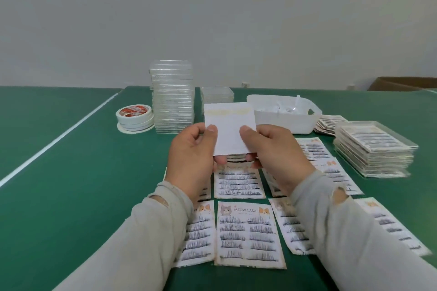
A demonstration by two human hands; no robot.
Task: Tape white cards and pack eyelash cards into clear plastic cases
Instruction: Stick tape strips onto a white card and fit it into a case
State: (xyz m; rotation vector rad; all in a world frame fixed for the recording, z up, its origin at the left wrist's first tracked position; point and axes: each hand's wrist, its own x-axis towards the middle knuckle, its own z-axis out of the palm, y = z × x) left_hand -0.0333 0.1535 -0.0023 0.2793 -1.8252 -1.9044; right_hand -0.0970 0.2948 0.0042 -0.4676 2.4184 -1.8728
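I hold a white card [229, 123] upright above the table, its blank back toward me, with a pale yellowish strip near its top edge. My left hand [192, 156] pinches its lower left side, thumb on the face. My right hand [274, 151] pinches its lower right side the same way. Several eyelash cards [248, 234] printed with cats lie flat in rows on the green table below my hands. A tall stack of clear plastic cases [172, 99] stands behind, with a shorter stack [217, 93] beside it. Rolls of tape [134, 117] sit to its left.
A white plastic bin [283, 120] holding scraps stands right of the card. Filled clear cases [373, 151] are stacked at the right, with a pile of loose eyelash cards [327, 124] behind them. A cardboard box [402, 84] shows at the far right. A white line [59, 139] crosses the table.
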